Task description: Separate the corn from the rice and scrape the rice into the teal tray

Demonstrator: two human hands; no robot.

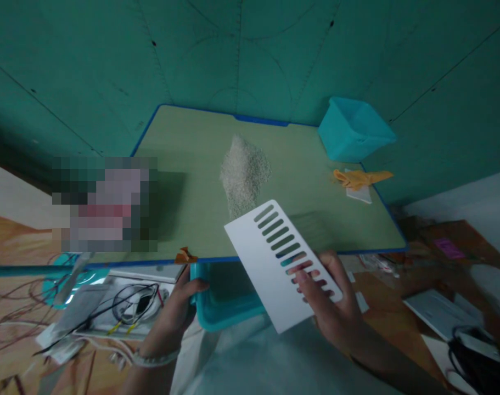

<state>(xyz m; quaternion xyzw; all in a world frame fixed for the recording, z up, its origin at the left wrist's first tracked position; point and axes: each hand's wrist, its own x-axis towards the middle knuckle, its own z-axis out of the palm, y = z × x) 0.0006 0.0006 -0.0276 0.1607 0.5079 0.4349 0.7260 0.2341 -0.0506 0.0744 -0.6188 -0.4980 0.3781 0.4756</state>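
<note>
My left hand (176,308) is closed on the left rim of a teal plastic bin (223,323), held just below the table's front edge. A white flat panel (263,269) with a row of rounded slots is gripped in my right hand (336,302), thumb on top. The panel is tilted over the table edge and covers part of the bin. Beyond its far edge, a heap of pale grains (243,170) lies on the green tabletop (196,142); their exact kind is too small to tell.
Another teal bin (348,134) stands at the table's back right corner. In front of it, an orange cloth (359,178) lies over a white piece. A pixelated object sits at the left. Brown tape (186,255) marks the front edge. Cables (138,307) and boxes clutter the floor.
</note>
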